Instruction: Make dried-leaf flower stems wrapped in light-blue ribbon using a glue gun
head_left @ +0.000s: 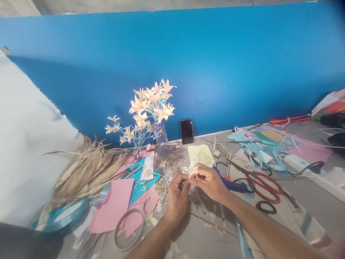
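My left hand (178,194) and my right hand (211,181) meet over the middle of the table, fingertips pinched together. Between them is a small pale cream flower (192,170), with petals showing above the fingers; its lower end is hidden by them. Just behind the hands lies a yellow paper sheet (201,155). Close to my right hand are a blue glue gun (233,184) and red-handled scissors (265,183). Dry scraps and thin stems are scattered under both hands.
Cream flowers (153,100) stand in a clear vase (161,138) near the blue wall, beside a leaning phone (186,131). Dried husks (86,169), pink paper (114,205), a tape ring (116,230) and a ribbon roll (67,216) lie left. A power strip (302,163) is right.
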### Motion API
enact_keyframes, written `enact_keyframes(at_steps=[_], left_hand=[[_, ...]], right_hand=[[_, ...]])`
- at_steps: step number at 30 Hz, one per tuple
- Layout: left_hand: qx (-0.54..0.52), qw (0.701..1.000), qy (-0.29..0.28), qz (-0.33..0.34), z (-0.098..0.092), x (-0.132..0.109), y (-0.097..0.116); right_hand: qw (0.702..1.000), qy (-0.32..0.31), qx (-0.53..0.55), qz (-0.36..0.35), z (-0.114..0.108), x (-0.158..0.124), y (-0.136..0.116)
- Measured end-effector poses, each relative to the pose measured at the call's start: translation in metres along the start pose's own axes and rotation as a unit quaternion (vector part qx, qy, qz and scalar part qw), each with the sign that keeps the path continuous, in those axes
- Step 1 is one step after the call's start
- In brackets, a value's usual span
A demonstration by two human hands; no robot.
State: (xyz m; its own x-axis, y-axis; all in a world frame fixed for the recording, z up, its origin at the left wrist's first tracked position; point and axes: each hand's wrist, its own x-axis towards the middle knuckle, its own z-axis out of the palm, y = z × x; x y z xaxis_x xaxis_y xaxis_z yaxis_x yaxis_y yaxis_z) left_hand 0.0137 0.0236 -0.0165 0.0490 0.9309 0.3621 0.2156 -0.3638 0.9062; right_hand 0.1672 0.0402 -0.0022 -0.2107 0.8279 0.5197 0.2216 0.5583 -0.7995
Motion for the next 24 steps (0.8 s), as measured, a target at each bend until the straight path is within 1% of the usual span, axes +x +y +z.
enact_keyframes(at_steps=[2,4,6,8,11,14,16,17,21,23,24], left_hand=[[-0.023,0.999,-0.013,-0.018,-0.001,0.001,0.002],[-0.058,0.996,-0.031,-0.052,-0.002,0.002,0.002],[-0.105,0.988,-0.053,-0.1,-0.003,0.003,0.001],[-0.149,0.975,-0.074,-0.146,-0.003,0.004,-0.002],[-0.18,0.964,-0.092,-0.173,-0.004,0.005,-0.006],[-0.158,0.969,-0.091,-0.164,-0.006,0.005,-0.004],[-0.128,0.977,-0.083,-0.15,-0.007,0.005,-0.002],[-0.112,0.98,-0.081,-0.142,-0.007,0.004,0.0],[-0.077,0.987,-0.077,-0.12,-0.005,0.002,0.003],[-0.082,0.987,-0.061,-0.124,-0.003,0.001,0.003],[-0.085,0.987,-0.051,-0.127,-0.003,0.001,0.003]], right_hand=[[0.999,-0.011,0.031,0.039,-0.002,0.002,-0.003],[0.99,-0.024,0.086,0.108,-0.004,0.003,-0.004],[0.968,-0.033,0.163,0.187,-0.004,0.003,-0.002],[0.939,-0.04,0.24,0.241,-0.002,0.002,0.003],[0.911,-0.045,0.315,0.264,0.001,0.001,0.009],[0.899,-0.043,0.343,0.268,0.002,0.001,0.01],[0.904,-0.034,0.333,0.265,0.001,0.001,0.008],[0.911,-0.029,0.317,0.262,0.0,0.002,0.006],[0.957,-0.04,0.178,0.226,-0.005,0.004,0.0],[0.966,-0.034,0.131,0.218,-0.005,0.004,0.0],[0.966,-0.027,0.128,0.222,-0.005,0.004,0.001]])
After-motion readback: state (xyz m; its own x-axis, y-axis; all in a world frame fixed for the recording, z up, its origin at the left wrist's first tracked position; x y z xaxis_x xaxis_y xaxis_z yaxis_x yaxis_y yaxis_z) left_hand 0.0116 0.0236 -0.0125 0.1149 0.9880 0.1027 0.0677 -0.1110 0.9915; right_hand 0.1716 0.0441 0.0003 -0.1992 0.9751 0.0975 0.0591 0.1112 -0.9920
